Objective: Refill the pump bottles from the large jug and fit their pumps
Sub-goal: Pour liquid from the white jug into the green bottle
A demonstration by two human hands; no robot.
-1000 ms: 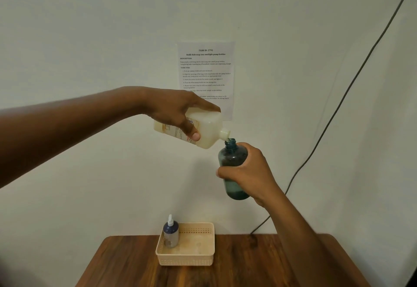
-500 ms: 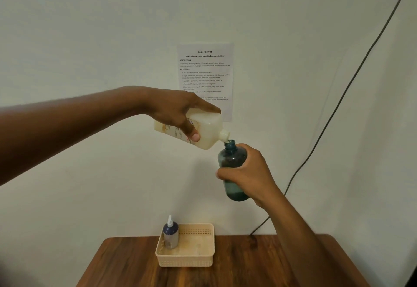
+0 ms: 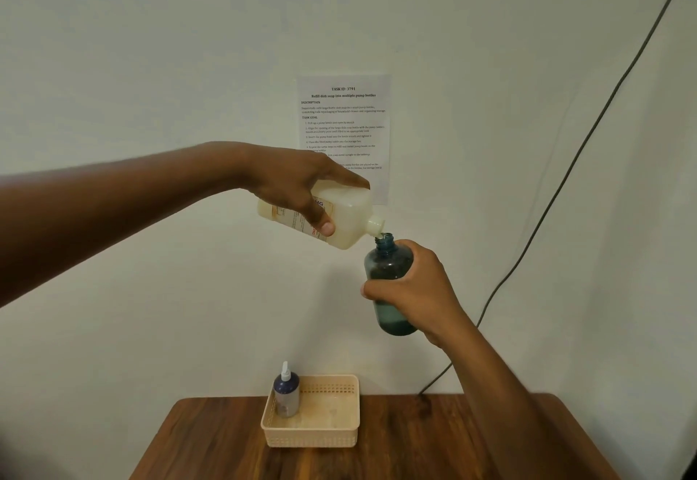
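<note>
**Jug tipped at the teal bottle's mouth**

Little has moved since the earlier frame: both hands hold nearly the same pose, the jug's spout staying at the bottle's open neck, the bottle perhaps a shade lower in the frame.

Left hand point(image 3: 298, 189), reaching in from the left edge, is closed around the cream-coloured jug point(image 3: 339, 221), fingers over its top and thumb pressed on the label. It holds the jug tilted down to the right at frame centre, its spout just at the rim of the teal bottle point(image 3: 388, 264). Whether liquid is flowing cannot be told.

Right hand point(image 3: 415, 291), coming up from the lower right, is wrapped around the middle of the teal bottle, which stands upright in the air, uncapped, with darker liquid in its lower part.

Below, at the bottom centre, a wooden desk point(image 3: 433, 442) carries a beige basket point(image 3: 313, 438). A small dark pump bottle point(image 3: 286, 396) with a white pump stands in the basket's left rear corner.

On the wall behind hangs a printed sheet point(image 3: 345, 117), and a dark cable point(image 3: 565, 178) runs down the right side.
</note>
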